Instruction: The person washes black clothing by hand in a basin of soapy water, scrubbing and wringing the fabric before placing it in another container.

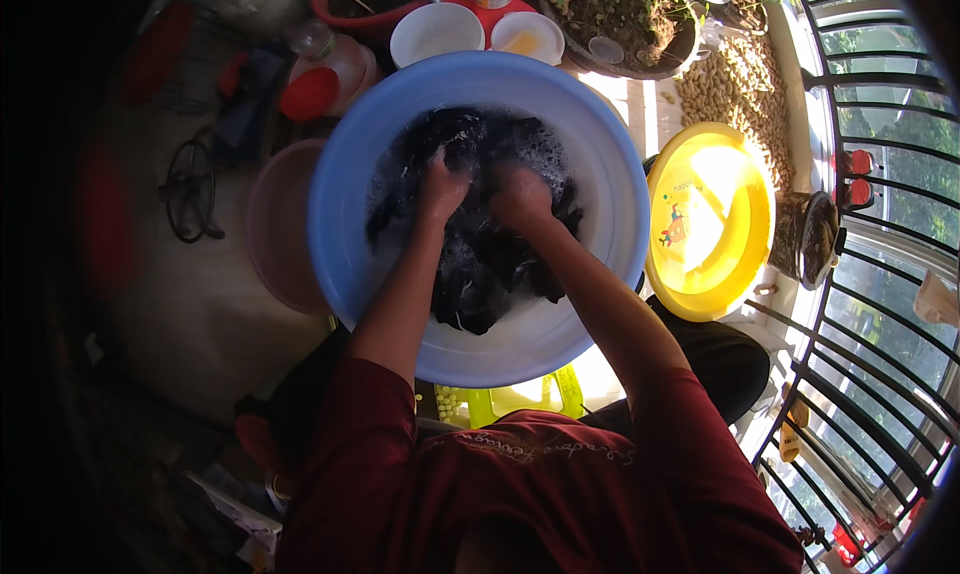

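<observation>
Dark wet cloth lies bunched in soapy water inside a large blue basin. My left hand is closed on a fold of this cloth near the middle of the basin. Just to its right, my right hand is curled against the same cloth, its fingers slightly blurred and partly hidden. White suds gather along the cloth's far right side. Whether the cloth is one piece or more cannot be made out.
A yellow basin stands to the right, and a pinkish basin sits partly behind the blue one at left. White bowls and a soil-filled planter are beyond. Peanuts lie near the window bars.
</observation>
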### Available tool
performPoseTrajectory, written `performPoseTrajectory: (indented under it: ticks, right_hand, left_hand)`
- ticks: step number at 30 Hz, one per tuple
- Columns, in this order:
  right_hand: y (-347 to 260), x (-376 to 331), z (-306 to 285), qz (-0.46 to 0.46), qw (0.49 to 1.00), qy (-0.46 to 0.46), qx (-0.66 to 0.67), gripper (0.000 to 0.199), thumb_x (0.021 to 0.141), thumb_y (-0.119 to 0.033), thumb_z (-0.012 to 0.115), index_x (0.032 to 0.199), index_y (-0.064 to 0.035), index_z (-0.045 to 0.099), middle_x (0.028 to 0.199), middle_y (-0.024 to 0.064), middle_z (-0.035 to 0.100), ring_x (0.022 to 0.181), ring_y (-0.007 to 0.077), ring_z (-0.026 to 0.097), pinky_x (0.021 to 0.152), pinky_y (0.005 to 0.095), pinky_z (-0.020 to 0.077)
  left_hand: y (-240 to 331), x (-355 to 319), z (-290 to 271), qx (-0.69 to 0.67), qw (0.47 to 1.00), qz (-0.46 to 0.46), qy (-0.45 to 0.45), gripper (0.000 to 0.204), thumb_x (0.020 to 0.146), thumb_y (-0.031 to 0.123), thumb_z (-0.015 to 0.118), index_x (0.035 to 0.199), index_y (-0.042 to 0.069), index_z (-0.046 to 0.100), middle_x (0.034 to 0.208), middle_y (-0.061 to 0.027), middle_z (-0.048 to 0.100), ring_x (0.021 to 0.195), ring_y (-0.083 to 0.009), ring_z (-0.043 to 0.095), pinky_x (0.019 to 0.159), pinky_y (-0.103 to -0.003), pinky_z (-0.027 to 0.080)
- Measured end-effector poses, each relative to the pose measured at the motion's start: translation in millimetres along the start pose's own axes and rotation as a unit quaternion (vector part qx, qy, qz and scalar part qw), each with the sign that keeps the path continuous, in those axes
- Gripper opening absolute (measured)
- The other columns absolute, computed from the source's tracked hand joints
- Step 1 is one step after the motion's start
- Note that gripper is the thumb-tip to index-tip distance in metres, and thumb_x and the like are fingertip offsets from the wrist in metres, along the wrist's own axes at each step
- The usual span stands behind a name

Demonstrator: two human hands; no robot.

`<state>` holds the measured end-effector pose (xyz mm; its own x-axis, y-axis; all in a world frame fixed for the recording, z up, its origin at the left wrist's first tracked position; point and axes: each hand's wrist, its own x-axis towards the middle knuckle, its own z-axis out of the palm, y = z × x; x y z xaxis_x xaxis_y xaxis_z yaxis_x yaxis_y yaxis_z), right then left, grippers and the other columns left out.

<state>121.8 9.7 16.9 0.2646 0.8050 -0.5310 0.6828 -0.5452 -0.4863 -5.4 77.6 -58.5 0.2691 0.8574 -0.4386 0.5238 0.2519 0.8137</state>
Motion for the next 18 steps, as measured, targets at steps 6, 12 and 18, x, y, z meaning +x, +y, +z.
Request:
performPoseTrajectory:
  ticks: [6,12,18]
  right_hand:
    - [-60,-127,-24,-0.300,0.929,0.162,0.144,0.024,0.066,-0.004,0.063,0.088,-0.0118,0.067,0.108,0.0080,0.057,0.095,0.0308,0.053,0.080,0.0388,0.0479]
    - [-63,-127,0,-0.278,0.930,0.215,0.110,0.030,0.068,-0.017,0.071,0.097,-0.0163,0.064,0.104,0.0073,0.055,0.091,0.0286,0.054,0.070,0.0397,0.0496]
    - [-24,-62,-3,-0.093,0.960,0.211,0.158,0.026,0.079,-0.033,0.061,0.089,-0.0096,0.064,0.091,0.0125,0.061,0.082,0.0340,0.061,0.070,0.0437,0.0493]
  left_hand:
    - [76,-91,-28,-0.542,0.825,-0.070,-0.145,0.043,0.092,0.037,0.051,0.123,0.006,0.052,0.114,-0.0112,0.058,0.105,-0.0202,0.057,0.094,-0.032,0.045]
    - [49,-122,-26,-0.437,0.883,0.048,-0.165,0.030,0.097,0.024,0.035,0.120,0.009,0.047,0.115,-0.0099,0.050,0.108,-0.0193,0.051,0.098,-0.031,0.038]
    - [54,-119,0,-0.622,0.752,-0.220,0.000,0.036,0.093,0.035,0.045,0.114,0.007,0.055,0.114,-0.0106,0.055,0.107,-0.0234,0.054,0.097,-0.037,0.039]
